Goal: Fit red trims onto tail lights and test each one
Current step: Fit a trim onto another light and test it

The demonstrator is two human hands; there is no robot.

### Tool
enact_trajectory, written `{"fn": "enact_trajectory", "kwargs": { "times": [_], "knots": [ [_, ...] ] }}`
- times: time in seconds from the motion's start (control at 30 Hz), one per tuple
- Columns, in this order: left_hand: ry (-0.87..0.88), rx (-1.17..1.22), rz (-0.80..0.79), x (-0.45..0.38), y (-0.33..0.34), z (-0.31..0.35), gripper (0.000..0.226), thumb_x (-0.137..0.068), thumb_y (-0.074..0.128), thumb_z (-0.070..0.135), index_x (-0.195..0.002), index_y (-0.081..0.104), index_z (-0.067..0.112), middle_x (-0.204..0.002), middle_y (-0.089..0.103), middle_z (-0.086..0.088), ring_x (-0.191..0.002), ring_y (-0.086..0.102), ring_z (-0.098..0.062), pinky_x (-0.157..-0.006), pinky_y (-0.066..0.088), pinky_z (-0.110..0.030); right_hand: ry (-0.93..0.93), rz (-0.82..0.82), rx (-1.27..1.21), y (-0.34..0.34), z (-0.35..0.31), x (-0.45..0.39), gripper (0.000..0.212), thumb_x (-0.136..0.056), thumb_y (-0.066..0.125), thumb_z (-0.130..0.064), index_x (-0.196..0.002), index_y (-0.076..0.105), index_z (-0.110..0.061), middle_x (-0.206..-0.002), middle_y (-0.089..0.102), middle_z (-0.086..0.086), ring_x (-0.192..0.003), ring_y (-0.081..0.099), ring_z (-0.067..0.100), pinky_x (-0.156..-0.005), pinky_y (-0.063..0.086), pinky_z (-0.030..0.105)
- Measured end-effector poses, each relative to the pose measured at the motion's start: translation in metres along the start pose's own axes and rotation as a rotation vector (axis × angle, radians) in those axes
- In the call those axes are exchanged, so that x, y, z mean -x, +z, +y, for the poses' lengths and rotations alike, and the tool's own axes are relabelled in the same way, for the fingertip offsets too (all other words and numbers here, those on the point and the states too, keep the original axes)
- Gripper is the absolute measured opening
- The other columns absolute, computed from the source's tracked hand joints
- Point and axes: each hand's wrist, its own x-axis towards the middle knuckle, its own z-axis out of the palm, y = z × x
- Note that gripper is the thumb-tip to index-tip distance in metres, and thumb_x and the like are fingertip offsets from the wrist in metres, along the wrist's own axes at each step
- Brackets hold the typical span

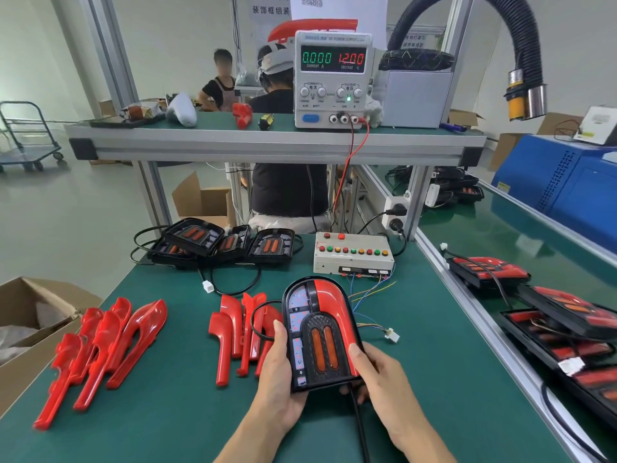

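I hold a black tail light [320, 335] upright over the green mat, with a red trim [337, 304] seated on its right side and top. My left hand [278, 375] grips its left edge, thumb along the rim. My right hand [374, 372] grips the lower right corner, thumb pressing on the trim's lower end. The light's black cable hangs down between my wrists. Loose red trims lie in two heaps, one at the left [100, 349] and one just left of the light [238, 332].
Bare tail lights [227, 243] are stacked at the back of the mat. A test box with coloured buttons [352, 253] sits behind, its white plug [392, 336] lying free. A power supply [334, 80] stands on the shelf. Finished lights [534, 305] pile up at right. Cardboard box [30, 315] at left.
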Motion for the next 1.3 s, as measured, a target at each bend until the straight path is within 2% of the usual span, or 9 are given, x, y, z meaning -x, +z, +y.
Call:
{"fn": "enact_trajectory", "kwargs": {
  "times": [0.1,0.2,0.33,0.47,0.57,0.7,0.87,1.1,1.3],
  "knots": [
    [-0.030,-0.046,0.007,0.001,0.002,0.003,0.069,-0.093,0.036,0.067,-0.116,0.076,0.016,-0.126,0.070,-0.018,-0.114,0.069,-0.032,-0.082,0.061,-0.039,-0.030,0.037,-0.033,0.000,0.001,-0.001,0.035,-0.094,0.056,-0.055,-0.105,0.078,-0.030,-0.086,0.075,0.014,-0.071,0.069,0.022,-0.060,0.051,0.027],
    [-0.071,-0.246,-0.007,-0.001,-0.001,0.013,0.065,-0.101,0.031,0.058,-0.122,0.073,0.012,-0.123,0.072,-0.014,-0.113,0.070,-0.029,-0.090,0.057,-0.042,-0.057,0.094,-0.085,-0.002,0.008,-0.005,0.024,-0.098,0.058,-0.042,-0.106,0.078,-0.030,-0.097,0.079,0.005,-0.092,0.074,0.024,-0.083,0.059,0.031],
    [-0.113,-0.871,0.087,0.004,-0.001,0.048,0.068,-0.102,0.036,0.061,-0.103,0.072,0.002,-0.083,0.078,-0.016,-0.072,0.077,-0.030,-0.057,0.059,-0.032,-0.071,0.138,-0.107,-0.003,0.009,-0.014,0.018,-0.100,0.061,-0.030,-0.108,0.078,-0.034,-0.105,0.079,-0.001,-0.101,0.074,0.017,-0.086,0.057,0.022],
    [0.523,-1.403,0.294,0.001,0.002,0.075,0.049,-0.094,0.050,0.058,-0.072,0.065,0.017,-0.062,0.070,0.007,-0.062,0.066,-0.013,-0.066,0.055,-0.032,-0.082,0.128,-0.142,-0.003,0.015,-0.019,0.020,-0.095,0.065,-0.039,-0.110,0.077,-0.033,-0.107,0.079,0.001,-0.102,0.074,0.020,-0.087,0.056,0.025],
    [0.913,-1.361,0.143,-0.011,0.024,0.090,0.022,-0.090,0.065,0.048,-0.100,0.065,0.028,-0.099,0.064,0.017,-0.096,0.055,0.004,-0.086,0.042,-0.015,-0.103,0.121,-0.187,-0.002,0.021,-0.019,0.025,-0.092,0.067,-0.040,-0.113,0.076,-0.029,-0.111,0.077,0.005,-0.105,0.073,0.022,-0.095,0.056,0.031],
    [0.559,-1.650,-0.200,-0.048,0.053,0.117,0.064,-0.087,0.062,0.066,-0.139,0.055,0.027,-0.137,0.058,0.006,-0.130,0.048,-0.013,-0.113,0.037,-0.036,-0.130,0.078,-0.190,-0.003,0.023,-0.018,0.034,-0.089,0.069,-0.042,-0.118,0.074,-0.025,-0.115,0.076,0.008,-0.107,0.071,0.024,-0.100,0.052,0.041],
    [0.048,-1.517,-0.446,-0.075,0.062,0.135,0.064,-0.074,0.077,0.063,-0.108,0.068,0.010,-0.104,0.072,-0.002,-0.097,0.066,-0.019,-0.106,0.046,-0.051,-0.158,0.065,-0.138,-0.007,0.025,-0.019,0.036,-0.085,0.068,-0.050,-0.118,0.072,-0.034,-0.116,0.076,0.004,-0.109,0.071,0.022,-0.101,0.054,0.040],
    [0.085,-1.252,-0.522,-0.074,0.052,0.125,0.048,-0.069,0.085,0.046,-0.096,0.065,0.012,-0.091,0.068,-0.002,-0.085,0.064,-0.016,-0.093,0.052,-0.042,-0.176,0.026,-0.122,-0.008,0.030,-0.019,0.040,-0.088,0.066,-0.053,-0.123,0.067,-0.034,-0.121,0.073,0.004,-0.115,0.067,0.024,-0.106,0.049,0.046],
    [0.214,-1.262,-0.537,-0.069,0.047,0.122,0.062,-0.070,0.083,0.052,-0.098,0.061,0.001,-0.088,0.064,-0.004,-0.082,0.059,-0.016,-0.085,0.049,-0.038,-0.170,0.011,-0.117,-0.011,0.030,-0.020,0.042,-0.088,0.069,-0.054,-0.126,0.068,-0.035,-0.125,0.072,0.004,-0.119,0.066,0.022,-0.109,0.048,0.046]
  ]
}}
